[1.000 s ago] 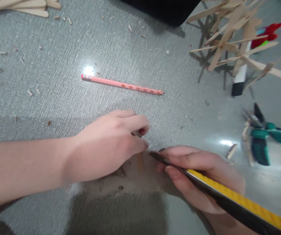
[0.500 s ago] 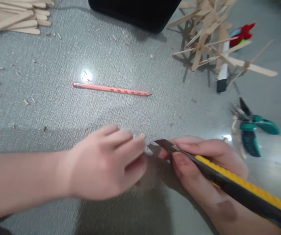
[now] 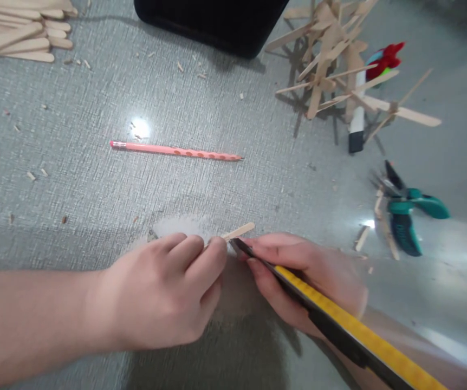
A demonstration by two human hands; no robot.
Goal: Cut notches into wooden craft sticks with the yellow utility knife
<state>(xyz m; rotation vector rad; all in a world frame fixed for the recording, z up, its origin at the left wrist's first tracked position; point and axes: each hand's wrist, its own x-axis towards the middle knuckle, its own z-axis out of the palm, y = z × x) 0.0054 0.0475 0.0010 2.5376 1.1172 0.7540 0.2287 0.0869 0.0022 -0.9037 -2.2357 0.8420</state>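
My left hand (image 3: pixel 168 290) is closed around a thin wooden craft stick (image 3: pixel 241 230), whose rounded end sticks out past the fingers to the right. In my right hand (image 3: pixel 298 276) lies a yellow and black utility knife (image 3: pixel 331 319), pinched near its blade. The dark blade tip is close against the stick beside my left fingers; whether it cuts into the wood I cannot tell. Beyond both hands a pink pencil (image 3: pixel 176 151) rests on the grey table (image 3: pixel 95 189).
Craft sticks (image 3: pixel 18 32) are heaped at the upper left. A black object (image 3: pixel 209 21) stands at the top. To its right are a craft-stick structure (image 3: pixel 323 70), a white marker (image 3: pixel 357 122) and green-handled pliers (image 3: pixel 404 208). Wood scraps (image 3: pixel 363 238) are scattered about.
My right hand has moved left with the knife, bringing the blade to the stick. More of the stick now shows beyond my left fingers. The whole view has shifted slightly.
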